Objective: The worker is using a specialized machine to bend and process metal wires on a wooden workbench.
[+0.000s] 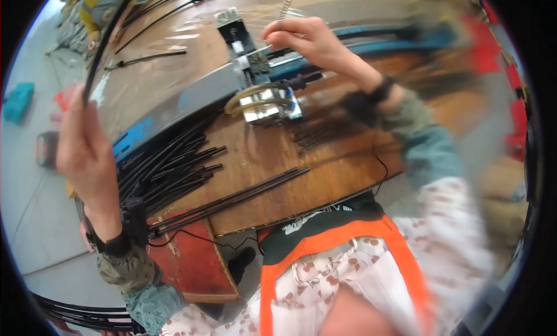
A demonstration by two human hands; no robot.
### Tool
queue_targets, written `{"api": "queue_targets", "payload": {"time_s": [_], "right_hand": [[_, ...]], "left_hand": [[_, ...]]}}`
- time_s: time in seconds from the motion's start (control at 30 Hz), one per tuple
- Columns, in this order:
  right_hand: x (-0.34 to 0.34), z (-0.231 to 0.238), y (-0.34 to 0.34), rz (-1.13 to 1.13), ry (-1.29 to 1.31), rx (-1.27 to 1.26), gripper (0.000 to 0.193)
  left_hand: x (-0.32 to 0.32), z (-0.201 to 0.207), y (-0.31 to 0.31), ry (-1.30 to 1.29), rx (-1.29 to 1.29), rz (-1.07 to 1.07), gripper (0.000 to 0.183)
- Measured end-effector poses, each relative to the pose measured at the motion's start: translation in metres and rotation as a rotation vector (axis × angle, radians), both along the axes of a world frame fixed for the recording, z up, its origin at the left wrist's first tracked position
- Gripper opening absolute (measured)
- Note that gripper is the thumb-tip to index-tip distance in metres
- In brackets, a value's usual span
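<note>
At the left my left hand (90, 150) is raised, its fingers closed round a long black tube (104, 43) that points up past the table's far edge. My right hand (310, 43) is over the far middle of the table, thumb and fingers pinched on a thin coil spring (288, 2) that sticks upward. Just below it, a metal clamping fixture (270, 106) with yellowish hoses stands on the bench. Several loose coil springs (313, 140) lie to its right. Between my forearms, a pile of black tubes (168, 162) covers the table's left part.
A grey and blue rail (174, 110) crosses the wooden table (272, 191). More black cables (162, 23) lie under clear plastic at the far left, near another person (98, 11). A red board (191, 260) sits below the near edge. Red bins (481, 46) stand far right.
</note>
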State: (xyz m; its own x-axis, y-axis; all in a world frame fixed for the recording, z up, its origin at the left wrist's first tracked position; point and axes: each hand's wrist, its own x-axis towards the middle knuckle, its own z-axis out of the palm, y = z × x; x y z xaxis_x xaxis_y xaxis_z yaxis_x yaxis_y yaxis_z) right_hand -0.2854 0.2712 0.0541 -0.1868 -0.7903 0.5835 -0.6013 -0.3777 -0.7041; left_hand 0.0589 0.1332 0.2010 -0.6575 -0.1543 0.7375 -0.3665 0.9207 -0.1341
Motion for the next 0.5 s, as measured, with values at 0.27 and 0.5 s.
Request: {"api": "queue_targets", "payload": {"time_s": [0.27, 0.5], "right_hand": [[0.010, -0.015, -0.086, 0.010, 0.459, -0.061, 0.015], [0.031, -0.014, -0.096, 0.050, 0.768, 0.134, 0.023]], "left_hand": [[0.065, -0.068, -0.028, -0.071, 0.311, 0.271, 0.026], [0.045, -0.089, -0.049, -0.066, 0.322, 0.173, 0.027]]}}
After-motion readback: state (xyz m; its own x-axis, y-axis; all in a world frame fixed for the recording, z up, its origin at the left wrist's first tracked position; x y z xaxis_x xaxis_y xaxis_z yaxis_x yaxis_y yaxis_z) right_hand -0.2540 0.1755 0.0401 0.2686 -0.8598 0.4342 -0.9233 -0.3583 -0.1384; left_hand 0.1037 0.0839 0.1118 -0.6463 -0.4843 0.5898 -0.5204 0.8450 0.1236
